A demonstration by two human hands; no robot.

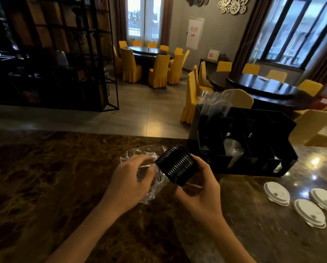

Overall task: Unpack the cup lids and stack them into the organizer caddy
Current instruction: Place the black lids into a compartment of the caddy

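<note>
head view. a person stands at a dark brown marbled counter (45, 177) in a dining room. the right hand (198, 188) is closed around a stack of black cup lids (176, 165), thumb on the near side and fingers wrapped over the far side; the stack is held above the counter, tilted so its upper end leans to the left, ribbed edges facing the camera. the left hand (128, 183) grips a clear plastic wrapper (140, 158), fingers curled and pinched on the crumpled film just beside the left end of the stack; the wrapper bunches around and beneath the left hand and touches the stack's left end. whether any film is over the lids cannot be told.

a black organizer caddy (284, 130) sits on the counter to the right of the hands, near the far edge, divided by upright partitions. one middle slot holds clear plastic cups (234, 149); a piece of clear plastic film (212, 103) sticks up from its back left corner. contents of the other slots are too dark to tell.

three white lids (276, 193) lie flat on the counter at the right, in front of the caddy and apart from it.

beyond the counter: round dark tables (261, 86) with yellow-covered chairs (159, 71), a black metal shelf (94, 54) at left, windows behind.
</note>
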